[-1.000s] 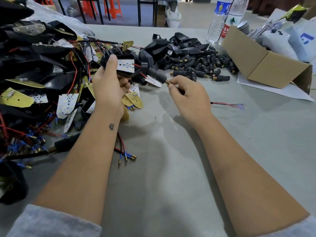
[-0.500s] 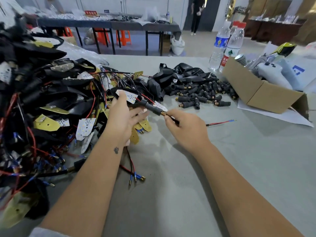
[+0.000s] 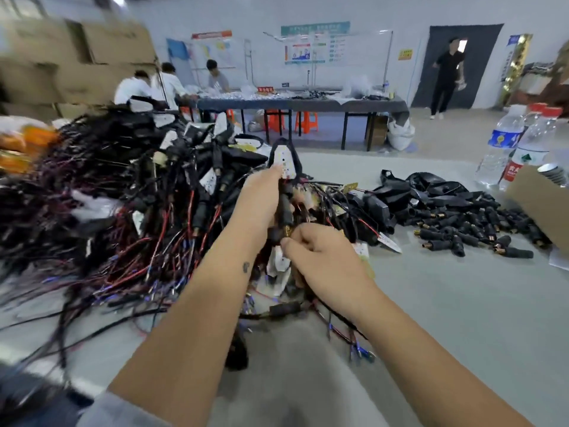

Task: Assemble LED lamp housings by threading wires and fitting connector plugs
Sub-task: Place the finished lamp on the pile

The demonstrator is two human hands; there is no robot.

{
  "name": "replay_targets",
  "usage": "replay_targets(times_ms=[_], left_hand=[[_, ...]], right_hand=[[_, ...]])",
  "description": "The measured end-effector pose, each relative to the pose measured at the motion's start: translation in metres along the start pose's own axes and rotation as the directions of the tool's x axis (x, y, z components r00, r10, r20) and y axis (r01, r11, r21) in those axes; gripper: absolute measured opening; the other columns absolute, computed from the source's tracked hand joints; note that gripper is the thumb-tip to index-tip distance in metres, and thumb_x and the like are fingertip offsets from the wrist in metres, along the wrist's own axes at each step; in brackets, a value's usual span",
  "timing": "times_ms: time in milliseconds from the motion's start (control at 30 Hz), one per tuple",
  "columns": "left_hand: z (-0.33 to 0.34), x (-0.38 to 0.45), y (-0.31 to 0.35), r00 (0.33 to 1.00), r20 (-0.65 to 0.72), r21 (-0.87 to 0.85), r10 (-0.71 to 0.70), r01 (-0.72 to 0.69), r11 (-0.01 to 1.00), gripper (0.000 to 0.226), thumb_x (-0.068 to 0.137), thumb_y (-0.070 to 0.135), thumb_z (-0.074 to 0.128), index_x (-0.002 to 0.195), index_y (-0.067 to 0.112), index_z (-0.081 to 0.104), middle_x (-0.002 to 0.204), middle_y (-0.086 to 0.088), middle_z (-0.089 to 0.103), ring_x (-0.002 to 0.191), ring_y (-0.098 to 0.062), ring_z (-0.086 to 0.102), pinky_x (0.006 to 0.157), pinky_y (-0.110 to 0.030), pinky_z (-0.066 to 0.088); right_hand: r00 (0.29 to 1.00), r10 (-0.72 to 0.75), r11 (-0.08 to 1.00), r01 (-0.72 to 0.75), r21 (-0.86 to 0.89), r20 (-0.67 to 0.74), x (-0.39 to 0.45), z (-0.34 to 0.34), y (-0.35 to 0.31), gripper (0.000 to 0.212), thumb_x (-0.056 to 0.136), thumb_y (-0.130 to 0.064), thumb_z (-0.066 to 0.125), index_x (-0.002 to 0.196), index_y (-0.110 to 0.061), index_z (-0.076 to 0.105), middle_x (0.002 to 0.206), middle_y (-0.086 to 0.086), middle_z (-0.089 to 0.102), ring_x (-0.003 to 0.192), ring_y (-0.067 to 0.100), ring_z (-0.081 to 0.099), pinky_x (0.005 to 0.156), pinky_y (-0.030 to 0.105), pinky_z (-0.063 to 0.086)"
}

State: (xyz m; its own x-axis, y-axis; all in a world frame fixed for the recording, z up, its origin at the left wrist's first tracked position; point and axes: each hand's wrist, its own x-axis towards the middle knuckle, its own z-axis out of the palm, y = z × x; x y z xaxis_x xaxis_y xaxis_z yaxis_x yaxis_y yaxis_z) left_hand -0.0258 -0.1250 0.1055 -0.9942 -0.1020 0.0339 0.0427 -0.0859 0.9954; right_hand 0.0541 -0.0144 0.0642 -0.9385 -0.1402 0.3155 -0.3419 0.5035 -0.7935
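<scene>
The left hand [image 3: 261, 195] has lifted the lamp housing [image 3: 284, 160] upright above the wire heap [image 3: 123, 211], gripping it below the LED board. The right hand [image 3: 323, 260] has slid up the wire and now pinches at the connector plug [image 3: 284, 217], brass end down.

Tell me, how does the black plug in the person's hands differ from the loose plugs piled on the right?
The held plug stands nearly upright, gripped by the left hand, lamp board above; the loose plugs lie flat on the table, untouched, unattached. The right hand pinches below it. Both are black with brass tips.
</scene>
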Motion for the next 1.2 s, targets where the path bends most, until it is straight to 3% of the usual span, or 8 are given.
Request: replay_targets(times_ms=[200,333,433,533,633,833,1067,1200], left_hand=[[-0.072,0.019,0.064,0.967,-0.03,0.278,0.252,-0.234,0.932,0.018,0.092,0.032,0.055,0.096,0.014,0.057,0.086,-0.003,0.069,0.064,-0.015,0.054,0.059,-0.03,0.04],[-0.108,0.043,0.098,0.935,-0.189,0.569,0.301,-0.145,0.809,0.077,0.087,0.04,0.051,0.154,0.022,0.017,0.148,-0.012,0.043,0.131,-0.031,0.045,0.107,-0.045,0.039],[-0.119,0.051,0.088,0.931,-0.185,0.777,0.315,-0.058,0.627,0.034,0.1,0.025,0.034,0.13,0.016,0.048,0.146,-0.014,0.044,0.136,-0.032,0.036,0.115,-0.05,0.024],[-0.114,0.047,0.065,0.94,-0.155,0.884,0.304,-0.005,0.468,0.036,0.102,0.033,0.028,0.122,0.031,0.057,0.157,-0.001,0.03,0.148,-0.026,0.01,0.117,-0.055,0.005],[-0.091,0.04,0.05,0.911,-0.16,0.872,0.38,-0.05,0.487,0.034,0.098,0.043,0.033,0.119,0.042,0.06,0.158,0.011,0.027,0.149,-0.02,0.002,0.115,-0.059,0.003],[0.019,0.016,0.015,0.87,0.111,0.782,0.48,-0.375,0.498,0.024,0.092,0.033,0.048,0.107,0.037,0.066,0.146,0.013,0.042,0.146,-0.016,0.009,0.114,-0.048,0.006],[0.138,-0.013,-0.071,0.916,0.341,0.524,0.211,-0.371,0.767,0.023,0.089,0.031,0.048,0.101,0.032,0.067,0.114,0.003,0.066,0.118,-0.022,0.052,0.101,-0.04,0.043],[0.163,-0.025,-0.115,0.928,0.361,0.477,0.093,-0.269,0.837,0.025,0.094,0.023,0.047,0.102,0.02,0.07,0.109,-0.002,0.068,0.107,-0.022,0.059,0.093,-0.037,0.047]], right_hand=[[0.99,-0.139,0.983,0.141,0.122,-0.022,0.062,0.047,-0.074,0.034,0.097,-0.025,0.052,0.068,-0.008,0.056,0.053,0.006,0.062,0.044,0.007,0.05,0.055,0.021,0.041],[0.993,-0.09,0.917,0.055,0.395,0.07,0.127,0.075,-0.115,0.015,0.1,-0.014,0.044,0.11,-0.007,0.052,0.085,0.011,0.065,0.074,0.021,0.064,0.08,0.039,0.055],[0.987,-0.146,0.889,0.099,0.447,0.071,0.138,0.086,-0.111,0.022,0.096,-0.008,0.046,0.117,-0.012,0.053,0.088,-0.002,0.06,0.079,0.012,0.054,0.073,0.028,0.046],[0.992,-0.116,0.927,0.087,0.365,0.057,0.124,0.082,-0.082,0.022,0.094,-0.015,0.052,0.113,-0.024,0.054,0.101,-0.007,0.063,0.091,0.01,0.059,0.082,0.031,0.049],[0.992,-0.126,0.953,0.129,0.274,-0.031,0.105,0.062,-0.046,0.022,0.095,-0.015,0.052,0.113,-0.022,0.063,0.099,-0.01,0.065,0.094,0.008,0.061,0.086,0.028,0.05],[0.972,-0.051,0.985,0.088,0.15,-0.231,0.067,-0.009,0.026,0.017,0.09,-0.01,0.053,0.095,-0.02,0.066,0.087,-0.009,0.067,0.082,0.008,0.06,0.074,0.028,0.047],[0.963,0.176,0.973,-0.201,-0.11,-0.204,0.011,-0.081,0.112,0.011,0.073,-0.017,0.046,0.07,-0.023,0.055,0.065,-0.001,0.059,0.066,0.021,0.052,0.059,0.04,0.04],[0.978,0.189,0.917,-0.207,-0.342,-0.085,-0.004,-0.101,0.147,0.04,0.069,-0.025,0.044,0.099,-0.02,0.069,0.109,0.005,0.065,0.106,0.027,0.056,0.081,0.031,0.041]])
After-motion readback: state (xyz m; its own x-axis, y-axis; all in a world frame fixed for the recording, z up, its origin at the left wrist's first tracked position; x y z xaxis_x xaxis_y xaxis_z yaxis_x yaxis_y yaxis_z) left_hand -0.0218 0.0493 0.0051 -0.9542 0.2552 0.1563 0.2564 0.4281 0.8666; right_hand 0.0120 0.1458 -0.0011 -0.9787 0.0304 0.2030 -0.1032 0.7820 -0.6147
